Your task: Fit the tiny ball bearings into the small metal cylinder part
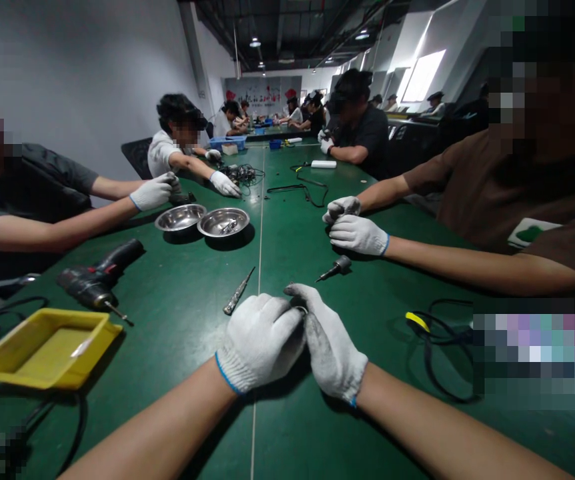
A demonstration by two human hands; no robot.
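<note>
Gloved left hand (260, 341) and right hand (328, 347) meet, fingers pinching a small ring-like part (301, 310), likely light, rigid, best gripped by its rim; screwdriver (238, 292) lies just beyond on the counter (182, 313).

Left hand (260, 340) and right hand (328, 341) sit pressed together on the green table (287, 427). Ahead of them a screwdriver (239, 291) lies just off the left knuckles, and a second tool (335, 268) lies near the right fingertips; bare cloth runs between the two. Farther on, two steel bowls (202, 220) block the left-centre. A drill (98, 277) and yellow tray (42, 347) fill the left side, cables around them. To the right, a co-worker's gloved hands (355, 227) and forearm cross the table, with a black cable (437, 347) nearer. The strip between the forearms is open.
</note>
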